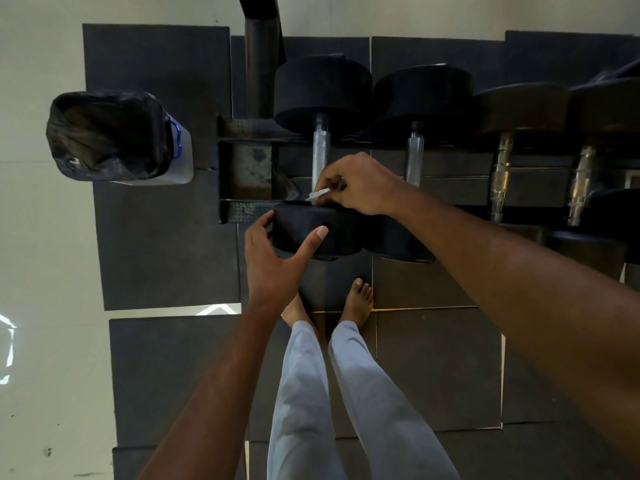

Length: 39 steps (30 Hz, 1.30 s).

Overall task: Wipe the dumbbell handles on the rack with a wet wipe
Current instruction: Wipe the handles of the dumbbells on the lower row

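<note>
Knurled steel shows along the handle [320, 157] of the leftmost dumbbell [322, 95], which lies across the rails of the rack [242, 129] with one black rubber head far from the person and the other near. At the near end of that handle the right hand [356, 183] curls its fingers and pinches a small white wet wipe [318, 195], the wipe sitting just above the near head [311, 233] and touching or nearly touching the bar. The left hand [273, 261] cups the near head from the left, fingers around its side and thumb laid straight across its front face. Just to the right a second dumbbell [420, 95] with a similar steel handle rests on the same rack, and further right two more with brassy, ringed handles [500, 174]. A bin [110, 136] lined with a black bag stands on the floor left of the rack. Dark rubber mats [156, 237] cover the floor under the rack, and the person's bare feet [356, 299] and pale trousers stand on them.
</note>
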Available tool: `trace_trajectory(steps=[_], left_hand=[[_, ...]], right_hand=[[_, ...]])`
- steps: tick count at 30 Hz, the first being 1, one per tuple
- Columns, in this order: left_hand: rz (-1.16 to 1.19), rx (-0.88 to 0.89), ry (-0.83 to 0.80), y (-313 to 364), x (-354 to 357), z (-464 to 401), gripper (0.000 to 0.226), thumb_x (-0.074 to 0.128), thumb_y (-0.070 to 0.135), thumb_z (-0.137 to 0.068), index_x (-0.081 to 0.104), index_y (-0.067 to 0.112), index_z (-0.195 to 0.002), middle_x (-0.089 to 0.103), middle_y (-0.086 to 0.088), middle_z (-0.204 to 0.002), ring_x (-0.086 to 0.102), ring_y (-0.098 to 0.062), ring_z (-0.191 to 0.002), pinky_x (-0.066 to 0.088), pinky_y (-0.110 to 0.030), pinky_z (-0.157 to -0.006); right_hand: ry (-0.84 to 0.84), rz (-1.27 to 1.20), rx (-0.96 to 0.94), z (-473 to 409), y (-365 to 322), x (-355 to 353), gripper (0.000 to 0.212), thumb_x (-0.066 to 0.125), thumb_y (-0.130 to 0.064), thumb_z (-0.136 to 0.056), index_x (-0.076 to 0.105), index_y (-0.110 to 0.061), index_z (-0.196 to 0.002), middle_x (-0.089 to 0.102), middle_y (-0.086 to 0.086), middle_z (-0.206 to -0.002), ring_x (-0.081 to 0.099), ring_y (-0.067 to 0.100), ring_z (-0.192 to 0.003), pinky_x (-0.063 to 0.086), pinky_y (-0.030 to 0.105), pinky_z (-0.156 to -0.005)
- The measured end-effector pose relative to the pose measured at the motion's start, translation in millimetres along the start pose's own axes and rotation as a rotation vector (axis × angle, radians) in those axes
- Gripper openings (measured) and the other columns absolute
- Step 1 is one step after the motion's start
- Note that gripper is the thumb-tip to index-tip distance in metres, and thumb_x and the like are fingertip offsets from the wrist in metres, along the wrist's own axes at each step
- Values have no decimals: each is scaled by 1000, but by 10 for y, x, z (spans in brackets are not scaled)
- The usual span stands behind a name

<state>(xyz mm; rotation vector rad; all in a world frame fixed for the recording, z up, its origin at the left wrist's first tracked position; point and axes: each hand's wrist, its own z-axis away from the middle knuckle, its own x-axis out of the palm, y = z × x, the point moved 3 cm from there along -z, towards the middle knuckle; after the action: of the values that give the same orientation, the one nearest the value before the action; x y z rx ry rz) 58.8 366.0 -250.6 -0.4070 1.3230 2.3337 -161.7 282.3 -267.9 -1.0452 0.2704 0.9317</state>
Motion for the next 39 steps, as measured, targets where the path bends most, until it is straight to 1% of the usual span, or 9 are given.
trace_trajectory(steps=[4, 7, 10, 14, 23, 26, 31, 35, 39], left_hand=[[6, 9, 8, -20, 4, 8, 97, 86, 68, -76, 45, 26, -153, 48, 12, -145, 50, -6, -134, 48, -24, -109], [12, 5, 13, -53, 7, 9, 98, 86, 69, -76, 44, 27, -154, 48, 13, -146, 49, -5, -135, 47, -28, -112], [9, 0, 9, -59, 18, -7, 100, 85, 71, -74, 44, 28, -154, 47, 13, -147, 48, -6, -136, 47, -30, -113], [16, -3, -2, -62, 7, -16, 101, 86, 71, -74, 44, 28, -155, 47, 13, -147, 48, -6, -137, 48, -33, -114], [13, 1, -6, -49, 7, -3, 100, 84, 71, -74, 43, 28, -155, 46, 14, -146, 48, -7, -137, 46, -28, -110], [10, 4, -4, -52, 5, -9, 99, 85, 70, -75, 43, 27, -155, 46, 14, -145, 48, -6, -136, 46, -27, -110], [6, 5, -12, -59, 7, -11, 100, 84, 70, -75, 42, 28, -154, 45, 15, -144, 49, -7, -135, 48, -31, -111], [16, 7, -14, -47, 1, -5, 98, 86, 66, -76, 43, 28, -155, 45, 15, -144, 49, -6, -134, 47, -28, -110], [10, 11, -5, -61, -7, -7, 97, 86, 66, -77, 43, 27, -155, 46, 15, -145, 49, -5, -135, 48, -30, -112]], right_hand=[[262, 7, -42, -97, -35, -52, 14, 80, -36, -93, 82, -24, -102, 75, -8, -93, 68, 5, -83, 61, 35, -80], [623, -23, 90, -236, -39, -73, 20, 74, -36, -99, 82, -18, -101, 74, 1, -95, 66, 12, -83, 55, 31, -74], [792, -74, 201, -349, -57, -56, 29, 66, -42, -102, 81, -18, -102, 76, 5, -93, 71, 20, -83, 56, 35, -72], [788, -89, 187, -303, -90, 36, 33, 61, -39, -107, 81, -13, -101, 70, 10, -93, 64, 19, -80, 41, 26, -69], [759, -173, 266, -385, -59, 73, 26, 76, -47, -95, 83, -23, -102, 71, 2, -97, 66, 16, -87, 48, 25, -73], [798, -243, 358, -414, -105, 71, 29, 72, -51, -97, 84, -25, -101, 75, -2, -92, 69, 14, -82, 46, 22, -64], [838, -783, 577, -444, -50, 133, 21, 83, -40, -91, 81, -20, -95, 77, -7, -87, 73, 10, -84, 61, 26, -73], [701, -1204, 792, -495, 65, 206, 19, 86, -30, -90, 73, -17, -94, 78, 2, -92, 78, 19, -87, 66, 38, -82], [611, -1225, 805, -491, 54, 165, 16, 79, -29, -95, 70, -16, -99, 78, 4, -97, 77, 20, -90, 65, 38, -85]])
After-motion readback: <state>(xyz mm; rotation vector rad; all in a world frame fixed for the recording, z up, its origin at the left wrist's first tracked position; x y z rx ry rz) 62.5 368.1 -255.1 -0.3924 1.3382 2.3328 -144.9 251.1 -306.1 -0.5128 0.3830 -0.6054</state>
